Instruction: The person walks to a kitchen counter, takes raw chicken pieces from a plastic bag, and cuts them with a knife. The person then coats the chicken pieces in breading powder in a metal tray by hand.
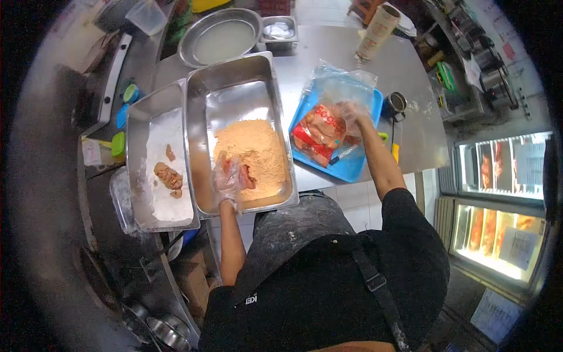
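In a clear plastic glove, my left hand (227, 179) is down in the deep steel pan (196, 146), at a piece of raw meat (247, 178) lying on orange breading (258, 144). My gloved right hand (350, 117) reaches to the top of a printed plastic bag of raw meat (318, 132) on a blue tray (346, 171); the bag's film blurs its fingers. White flour (170, 202) with pieces of meat (169, 178) on it fills part of the left steel pan (136, 152).
A round steel basin (226, 44) of cloudy liquid and a small steel container (279, 29) are at the back. A printed roll (378, 30) stands back right, with a metal cup (396, 103) nearer. Green-lidded tub (118, 144) sits left; lit display fridge (498, 234) stands right.
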### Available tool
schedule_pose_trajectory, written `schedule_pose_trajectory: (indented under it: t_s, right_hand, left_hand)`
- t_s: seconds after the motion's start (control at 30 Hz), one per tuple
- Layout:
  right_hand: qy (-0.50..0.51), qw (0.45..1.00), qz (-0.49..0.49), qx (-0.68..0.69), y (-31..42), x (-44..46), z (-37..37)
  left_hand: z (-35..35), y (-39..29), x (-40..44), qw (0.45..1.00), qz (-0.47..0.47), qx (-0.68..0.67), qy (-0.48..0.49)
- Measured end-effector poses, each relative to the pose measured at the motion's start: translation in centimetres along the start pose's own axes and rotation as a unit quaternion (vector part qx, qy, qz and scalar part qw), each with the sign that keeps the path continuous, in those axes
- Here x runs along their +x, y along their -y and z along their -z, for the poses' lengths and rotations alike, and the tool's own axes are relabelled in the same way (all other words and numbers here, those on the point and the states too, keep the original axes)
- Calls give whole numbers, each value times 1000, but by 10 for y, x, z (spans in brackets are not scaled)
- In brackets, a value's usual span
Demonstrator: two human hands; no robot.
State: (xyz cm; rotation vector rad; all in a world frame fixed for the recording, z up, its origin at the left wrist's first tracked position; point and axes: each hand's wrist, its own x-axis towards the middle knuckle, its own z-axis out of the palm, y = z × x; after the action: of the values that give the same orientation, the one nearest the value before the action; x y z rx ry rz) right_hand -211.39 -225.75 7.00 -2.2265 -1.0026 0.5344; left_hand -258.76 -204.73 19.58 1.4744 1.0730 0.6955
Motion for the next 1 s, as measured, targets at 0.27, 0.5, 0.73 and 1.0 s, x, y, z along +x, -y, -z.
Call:
schedule_pose_trajectory:
  t_s: [0.27, 0.5, 0.73, 1.0]
  right_hand:
    - [174, 976, -46, -121, 1, 29, 0]
    - [176, 977, -35, -111, 2, 32, 0]
    - [129, 990, -25, 47, 0, 30, -2]
    - [52, 873, 8, 485, -45, 32, 2]
  left_hand:
    - [20, 7, -9, 982, -8, 170, -80]
    - [11, 4, -14, 991, -8, 104, -86]
    - [2, -16, -17, 998, 53, 15, -42]
    - [11, -13, -9, 996, 16, 84, -32]
